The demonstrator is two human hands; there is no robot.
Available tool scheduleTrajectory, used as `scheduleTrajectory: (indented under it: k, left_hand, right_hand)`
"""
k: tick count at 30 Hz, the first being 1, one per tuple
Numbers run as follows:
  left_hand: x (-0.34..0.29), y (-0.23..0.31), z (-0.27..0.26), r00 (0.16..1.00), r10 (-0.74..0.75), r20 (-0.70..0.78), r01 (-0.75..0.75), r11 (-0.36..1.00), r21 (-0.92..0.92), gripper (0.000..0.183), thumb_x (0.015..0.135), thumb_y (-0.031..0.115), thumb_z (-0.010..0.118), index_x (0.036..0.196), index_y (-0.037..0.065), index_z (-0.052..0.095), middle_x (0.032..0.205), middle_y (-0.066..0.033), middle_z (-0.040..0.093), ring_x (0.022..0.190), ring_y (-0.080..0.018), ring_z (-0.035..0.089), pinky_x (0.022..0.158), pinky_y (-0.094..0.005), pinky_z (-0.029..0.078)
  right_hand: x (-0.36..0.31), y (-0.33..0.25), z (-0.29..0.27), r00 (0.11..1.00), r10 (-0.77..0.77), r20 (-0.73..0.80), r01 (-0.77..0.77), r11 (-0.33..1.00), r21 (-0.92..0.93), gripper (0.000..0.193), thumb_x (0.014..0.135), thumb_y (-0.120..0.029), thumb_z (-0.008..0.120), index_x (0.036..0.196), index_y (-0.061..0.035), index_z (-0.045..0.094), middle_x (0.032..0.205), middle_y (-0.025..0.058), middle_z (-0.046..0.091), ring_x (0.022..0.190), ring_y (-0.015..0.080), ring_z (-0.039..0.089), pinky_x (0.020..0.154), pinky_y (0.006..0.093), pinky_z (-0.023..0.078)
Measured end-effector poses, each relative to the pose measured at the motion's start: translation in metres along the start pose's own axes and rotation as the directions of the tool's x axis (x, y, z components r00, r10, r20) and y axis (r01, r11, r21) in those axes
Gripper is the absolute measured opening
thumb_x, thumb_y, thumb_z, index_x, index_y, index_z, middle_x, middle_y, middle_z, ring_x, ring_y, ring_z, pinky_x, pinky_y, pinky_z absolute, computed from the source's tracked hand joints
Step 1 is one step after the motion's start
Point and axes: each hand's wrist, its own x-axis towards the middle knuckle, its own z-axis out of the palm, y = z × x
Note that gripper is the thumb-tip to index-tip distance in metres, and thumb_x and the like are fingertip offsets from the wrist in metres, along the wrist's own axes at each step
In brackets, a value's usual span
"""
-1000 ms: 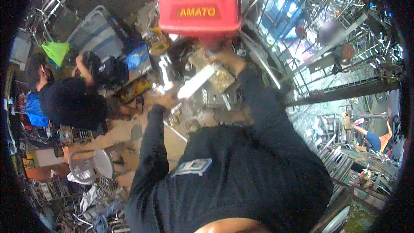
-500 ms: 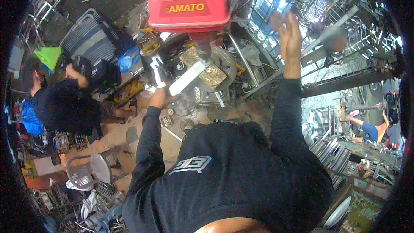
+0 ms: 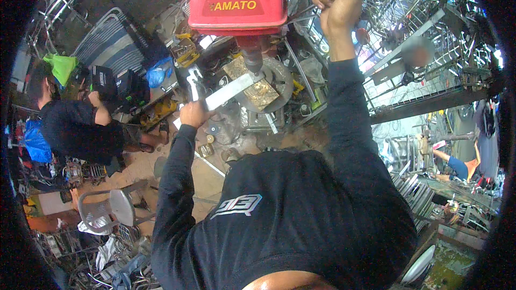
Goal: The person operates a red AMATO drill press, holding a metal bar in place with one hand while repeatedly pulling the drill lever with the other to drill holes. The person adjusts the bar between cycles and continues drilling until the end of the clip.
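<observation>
A drill press with a red head cover (image 3: pixel 239 0) stands in front of me. Its chuck (image 3: pixel 252 64) points down at the far end of a flat silver metal bar (image 3: pixel 231 91). That end rests over a worn, brownish block (image 3: pixel 262 96) on the press's round table (image 3: pixel 287 83). My left hand (image 3: pixel 194 114) is closed around the bar's near-left end. Raised to the right of the red cover, my right hand (image 3: pixel 339 5) has its fingers curled in; what they hold, if anything, I cannot make out.
A co-worker in a dark shirt (image 3: pixel 80 131) bends down at the left, near a grey plastic chair (image 3: pixel 122 208). Bent metal tubing (image 3: pixel 408 0) is heaped at the upper right. Another person in orange (image 3: pixel 473 165) is far right. A blue bag (image 3: pixel 159 72) lies left of the press.
My right hand has moved up and left, and its fingers have gone from stretched out to curled. My left hand has shifted slightly up and left, with the bar now clearly in its grasp.
</observation>
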Motion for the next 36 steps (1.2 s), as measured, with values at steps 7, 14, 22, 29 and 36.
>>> scheduleTrajectory:
  k: [7,14,22,29,36]
  left_hand:
    - [-0.005,0.000,0.006,0.999,0.010,-0.047,-0.009,1.000,0.028,0.065,0.073,0.063,0.076,0.110,0.011,0.066,0.077,-0.0201,0.070,0.071,-0.0391,0.070,0.063,-0.0490,0.056]
    - [-0.010,0.004,0.012,0.997,-0.018,-0.079,0.022,0.998,0.051,0.063,0.074,0.062,0.077,0.109,0.011,0.065,0.076,-0.0181,0.070,0.070,-0.0380,0.070,0.062,-0.0484,0.055]
    - [-0.011,0.004,0.016,0.994,-0.010,-0.110,0.013,0.999,0.033,0.062,0.074,0.063,0.076,0.107,0.012,0.063,0.075,-0.0175,0.070,0.069,-0.0380,0.070,0.061,-0.0495,0.054]
    - [-0.010,0.008,0.009,0.999,-0.033,-0.033,0.034,0.999,0.042,0.058,0.076,0.060,0.076,0.108,0.014,0.062,0.080,-0.0166,0.071,0.073,-0.0379,0.071,0.064,-0.0505,0.054]
    - [-0.008,0.004,0.014,0.999,-0.036,-0.032,0.037,0.999,0.034,0.059,0.077,0.060,0.075,0.111,0.014,0.060,0.081,-0.0159,0.072,0.073,-0.0381,0.071,0.065,-0.0509,0.054]
  right_hand:
    - [-0.004,-0.001,-0.001,0.999,-0.040,-0.002,0.040,0.999,-0.028,0.041,0.101,-0.037,0.056,0.070,-0.0187,0.035,0.056,-0.0058,0.025,0.044,0.0087,0.027,0.042,0.0276,0.027]
    - [-0.009,-0.002,0.004,0.999,-0.053,-0.010,0.053,0.998,-0.016,0.039,0.101,-0.034,0.055,0.070,-0.0177,0.038,0.056,-0.0062,0.026,0.044,0.0082,0.027,0.043,0.0270,0.027]
    - [-0.014,-0.006,0.001,0.995,-0.079,0.066,0.080,0.997,-0.012,0.040,0.102,-0.033,0.054,0.070,-0.0192,0.034,0.058,-0.0057,0.025,0.047,0.0087,0.027,0.045,0.0273,0.027]
    - [-0.017,-0.006,0.001,0.996,-0.086,0.033,0.087,0.996,-0.032,0.041,0.102,-0.034,0.054,0.070,-0.0194,0.033,0.059,-0.0060,0.024,0.048,0.0089,0.027,0.046,0.0275,0.027]
    - [-0.024,-0.006,0.000,0.990,-0.108,0.091,0.113,0.992,-0.053,0.042,0.103,-0.033,0.051,0.069,-0.0190,0.032,0.059,-0.0059,0.024,0.048,0.0084,0.026,0.047,0.0276,0.028]
